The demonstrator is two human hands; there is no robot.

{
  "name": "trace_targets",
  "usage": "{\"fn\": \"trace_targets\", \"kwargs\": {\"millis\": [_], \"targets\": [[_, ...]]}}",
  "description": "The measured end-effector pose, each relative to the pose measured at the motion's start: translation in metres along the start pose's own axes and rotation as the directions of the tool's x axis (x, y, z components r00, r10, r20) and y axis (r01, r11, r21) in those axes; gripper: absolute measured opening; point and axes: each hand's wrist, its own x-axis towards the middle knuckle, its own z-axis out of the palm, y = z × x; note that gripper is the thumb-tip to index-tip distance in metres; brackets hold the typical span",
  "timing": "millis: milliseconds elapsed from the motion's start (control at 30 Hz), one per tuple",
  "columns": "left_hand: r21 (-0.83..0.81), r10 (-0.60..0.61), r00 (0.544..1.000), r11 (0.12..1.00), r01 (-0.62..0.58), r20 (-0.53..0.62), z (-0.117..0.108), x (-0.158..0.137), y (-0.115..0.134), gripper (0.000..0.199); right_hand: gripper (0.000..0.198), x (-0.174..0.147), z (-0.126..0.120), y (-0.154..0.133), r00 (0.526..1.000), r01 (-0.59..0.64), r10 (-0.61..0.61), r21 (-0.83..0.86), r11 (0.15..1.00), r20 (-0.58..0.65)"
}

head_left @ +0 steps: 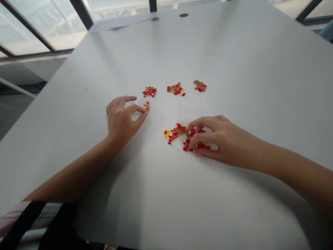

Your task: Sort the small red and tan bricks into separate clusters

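My left hand has its thumb and index fingertips pinched together at the near edge of a small pile of tan, white and pink toy bricks. Whatever is between those fingertips is too small to make out. Over the right part of a larger, loosely spread heap of red, brown, yellow and white toy bricks, my right hand reaches down with its fingers apart. Its fingertips touch the bricks and cover some of them. A yellow brick lies at the heap's left end.
Behind the hands lie three sorted piles: small orange and red bricks, longer brown and red bricks, and brown flat bricks. All rest on a white table. Windows stand beyond its far edge.
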Motion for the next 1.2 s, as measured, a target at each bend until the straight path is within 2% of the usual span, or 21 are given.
{"fn": "trace_targets", "kwargs": {"millis": [133, 267, 533, 667, 733, 933, 1200], "targets": [[-0.04, 0.044, 0.998, 0.998, -0.045, -0.034, -0.001, 0.0, 0.001, 0.002, 0.017, 0.0, -0.001, 0.002, 1.0, 0.006, -0.005, 0.025, 1.0, -0.021], [-0.136, 0.177, 0.982, 0.973, -0.184, -0.062, -0.007, -0.001, 0.012, 0.003, 0.015, 0.001, -0.002, 0.003, 0.995, 0.001, 0.007, 0.084, 0.996, -0.099], [-0.244, 0.461, 0.884, 0.852, -0.464, -0.073, -0.027, -0.011, 0.055, 0.008, 0.01, 0.01, -0.004, -0.005, 0.971, -0.069, 0.11, 0.193, 0.979, -0.211], [-0.237, 0.53, 0.84, 0.806, -0.542, -0.118, -0.033, -0.017, 0.071, 0.014, 0.008, 0.014, 0.0, -0.013, 0.963, -0.087, 0.148, 0.26, 0.962, -0.227], [-0.241, 0.533, 0.836, 0.801, -0.549, -0.134, -0.034, -0.019, 0.075, 0.014, 0.008, 0.015, 0.002, -0.016, 0.964, -0.085, 0.155, 0.303, 0.949, -0.214], [-0.28, 0.455, 0.88, 0.835, -0.474, -0.133, -0.034, -0.018, 0.079, 0.011, 0.006, 0.016, 0.006, -0.018, 0.964, -0.097, 0.186, 0.401, 0.911, -0.189], [-0.267, 0.448, 0.893, 0.857, -0.44, -0.035, -0.042, -0.021, 0.082, 0.012, 0.007, 0.016, 0.008, -0.02, 0.963, -0.057, 0.145, 0.355, 0.933, -0.227]]}}
